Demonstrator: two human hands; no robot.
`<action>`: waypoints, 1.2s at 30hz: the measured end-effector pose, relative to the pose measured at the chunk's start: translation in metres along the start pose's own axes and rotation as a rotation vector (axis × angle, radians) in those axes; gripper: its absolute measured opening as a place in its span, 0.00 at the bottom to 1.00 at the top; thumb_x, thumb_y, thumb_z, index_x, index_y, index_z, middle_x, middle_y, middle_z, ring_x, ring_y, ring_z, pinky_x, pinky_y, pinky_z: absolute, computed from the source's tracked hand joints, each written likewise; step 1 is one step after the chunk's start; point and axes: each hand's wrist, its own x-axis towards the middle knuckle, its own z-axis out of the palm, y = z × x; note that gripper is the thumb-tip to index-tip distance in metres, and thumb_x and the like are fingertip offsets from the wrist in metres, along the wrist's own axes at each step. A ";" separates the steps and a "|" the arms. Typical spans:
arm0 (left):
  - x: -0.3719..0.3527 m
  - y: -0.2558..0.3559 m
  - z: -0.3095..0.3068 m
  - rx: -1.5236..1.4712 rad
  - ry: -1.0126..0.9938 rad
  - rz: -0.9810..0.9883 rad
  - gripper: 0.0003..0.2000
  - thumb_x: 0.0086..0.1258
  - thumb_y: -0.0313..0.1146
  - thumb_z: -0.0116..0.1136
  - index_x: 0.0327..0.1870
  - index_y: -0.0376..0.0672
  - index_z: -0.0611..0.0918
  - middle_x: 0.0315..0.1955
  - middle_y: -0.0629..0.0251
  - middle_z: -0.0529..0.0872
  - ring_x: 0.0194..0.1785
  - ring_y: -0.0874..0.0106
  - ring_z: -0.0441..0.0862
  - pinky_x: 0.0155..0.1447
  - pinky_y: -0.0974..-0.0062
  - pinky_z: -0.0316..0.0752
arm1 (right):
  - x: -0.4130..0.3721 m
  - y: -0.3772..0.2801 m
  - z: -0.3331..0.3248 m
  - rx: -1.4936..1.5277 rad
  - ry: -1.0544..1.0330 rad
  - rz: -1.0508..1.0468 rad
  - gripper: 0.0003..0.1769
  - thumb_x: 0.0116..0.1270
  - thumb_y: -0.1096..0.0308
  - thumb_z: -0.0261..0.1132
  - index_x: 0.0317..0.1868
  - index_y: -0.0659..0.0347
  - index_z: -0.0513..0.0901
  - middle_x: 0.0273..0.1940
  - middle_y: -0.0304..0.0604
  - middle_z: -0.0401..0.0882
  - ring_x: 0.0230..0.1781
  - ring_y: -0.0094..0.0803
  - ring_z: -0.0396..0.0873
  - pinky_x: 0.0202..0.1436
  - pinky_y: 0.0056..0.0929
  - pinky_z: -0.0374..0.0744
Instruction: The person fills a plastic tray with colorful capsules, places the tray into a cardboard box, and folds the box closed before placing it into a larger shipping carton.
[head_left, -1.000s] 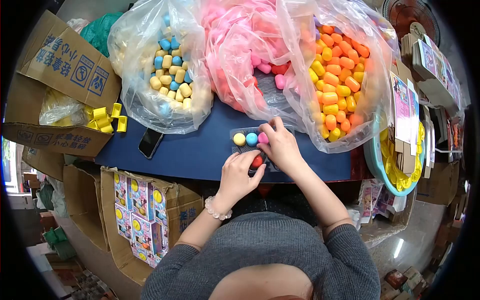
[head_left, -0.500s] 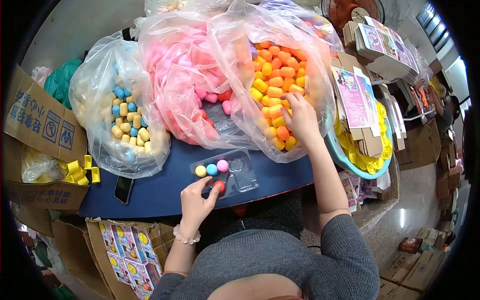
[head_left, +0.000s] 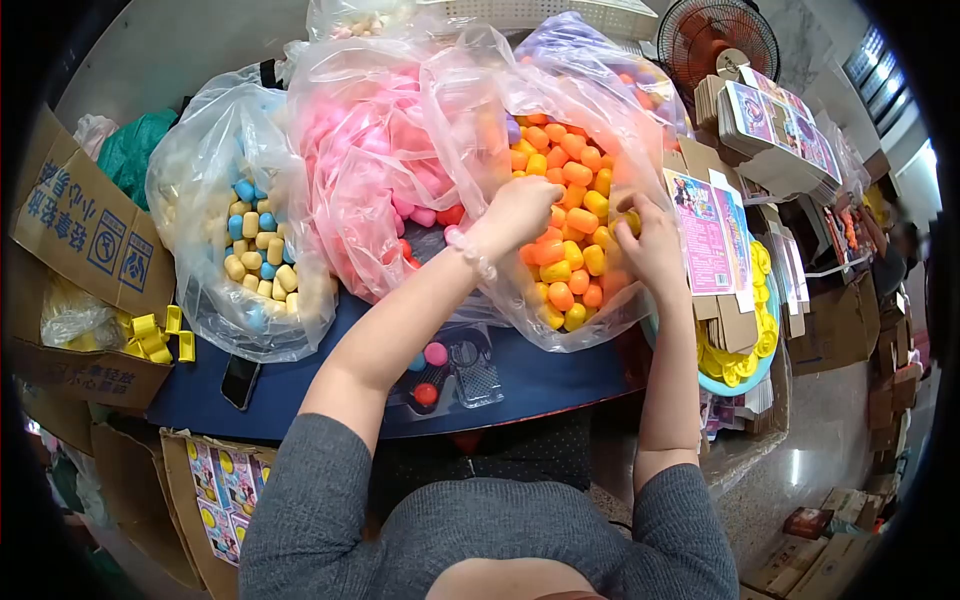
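My left hand (head_left: 522,208), with a beaded bracelet at the wrist, is over the clear bag (head_left: 570,338) of orange and yellow capsule-shaped pieces (head_left: 575,220). Its fingers are curled together, and what they hold is hidden. At the bag's right side, my right hand (head_left: 655,245) pinches what looks like a yellow capsule-shaped piece (head_left: 632,222) between thumb and fingers. Near the table's front edge lies a clear plastic tray (head_left: 480,375). A red ball (head_left: 425,393), a pink ball (head_left: 435,353) and a partly covered blue ball (head_left: 417,362) sit at its left, beside my left forearm.
Bags of pink pieces (head_left: 365,140) and of cream and blue pieces (head_left: 262,240) stand on the blue table (head_left: 330,385). A phone (head_left: 240,381) lies at the left by a carton (head_left: 90,220). Printed cards (head_left: 705,240) rest over a blue basin (head_left: 735,388) at the right.
My left hand has left the red ball on the tray and reached up and right to the orange and yellow pieces. My right hand has shifted right, towards the bag's side.
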 end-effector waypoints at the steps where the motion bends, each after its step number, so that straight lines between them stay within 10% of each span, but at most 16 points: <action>1: 0.012 -0.002 0.007 0.042 -0.147 -0.030 0.10 0.60 0.33 0.66 0.40 0.39 0.84 0.35 0.51 0.86 0.41 0.52 0.86 0.46 0.56 0.81 | 0.003 -0.001 -0.008 0.029 -0.014 0.027 0.12 0.61 0.67 0.64 0.42 0.65 0.80 0.40 0.57 0.84 0.44 0.54 0.83 0.52 0.46 0.79; 6: 0.025 -0.016 0.024 0.033 -0.294 -0.027 0.14 0.62 0.37 0.68 0.42 0.37 0.83 0.35 0.49 0.87 0.40 0.54 0.87 0.46 0.59 0.82 | 0.015 -0.011 -0.010 0.051 -0.211 0.184 0.13 0.65 0.62 0.65 0.39 0.67 0.81 0.39 0.58 0.84 0.41 0.54 0.82 0.50 0.44 0.79; 13: 0.013 -0.009 -0.029 -0.594 -0.146 -0.087 0.13 0.68 0.30 0.67 0.48 0.34 0.80 0.37 0.60 0.88 0.39 0.72 0.86 0.46 0.73 0.81 | 0.022 -0.029 0.023 0.592 -0.314 0.334 0.27 0.71 0.56 0.65 0.62 0.66 0.76 0.40 0.57 0.86 0.20 0.36 0.84 0.28 0.34 0.82; 16: 0.026 -0.036 -0.016 -0.853 -0.168 0.022 0.11 0.66 0.22 0.59 0.49 0.33 0.81 0.39 0.58 0.88 0.45 0.71 0.87 0.51 0.74 0.82 | 0.017 -0.016 0.042 0.424 -0.149 0.273 0.24 0.70 0.60 0.65 0.61 0.65 0.77 0.42 0.59 0.85 0.34 0.49 0.86 0.42 0.40 0.82; 18: 0.049 -0.049 -0.020 -0.368 -0.039 -0.060 0.13 0.61 0.20 0.56 0.47 0.33 0.83 0.40 0.54 0.88 0.46 0.65 0.88 0.53 0.70 0.82 | 0.014 -0.023 0.034 0.211 -0.076 0.211 0.22 0.69 0.65 0.66 0.60 0.66 0.78 0.48 0.62 0.83 0.50 0.57 0.81 0.56 0.45 0.78; 22: 0.090 -0.088 0.016 0.600 -0.009 -0.128 0.08 0.59 0.24 0.59 0.37 0.39 0.88 0.39 0.50 0.90 0.43 0.61 0.89 0.51 0.61 0.82 | -0.015 -0.036 0.021 0.302 -0.036 -0.004 0.20 0.69 0.66 0.65 0.59 0.66 0.78 0.50 0.59 0.82 0.49 0.54 0.82 0.53 0.42 0.79; 27: 0.094 -0.087 0.000 0.388 -0.034 -0.091 0.10 0.65 0.29 0.56 0.40 0.37 0.87 0.36 0.53 0.90 0.43 0.56 0.89 0.46 0.59 0.82 | -0.054 -0.075 -0.006 0.313 -0.282 -0.072 0.20 0.68 0.68 0.66 0.60 0.60 0.78 0.45 0.51 0.77 0.43 0.52 0.81 0.46 0.41 0.80; 31: 0.004 -0.021 -0.089 0.039 0.151 -0.084 0.11 0.64 0.34 0.58 0.40 0.36 0.85 0.29 0.52 0.88 0.35 0.55 0.88 0.40 0.63 0.81 | -0.081 -0.098 0.013 0.403 -0.441 -0.293 0.21 0.67 0.66 0.67 0.61 0.49 0.79 0.45 0.47 0.74 0.35 0.46 0.82 0.37 0.40 0.82; 36: -0.189 0.046 -0.170 -0.331 0.050 -0.639 0.12 0.65 0.31 0.61 0.45 0.32 0.83 0.27 0.51 0.87 0.30 0.60 0.88 0.37 0.69 0.82 | -0.098 -0.146 0.062 0.392 -0.647 -0.554 0.24 0.64 0.72 0.67 0.60 0.44 0.79 0.45 0.43 0.73 0.37 0.41 0.82 0.34 0.38 0.82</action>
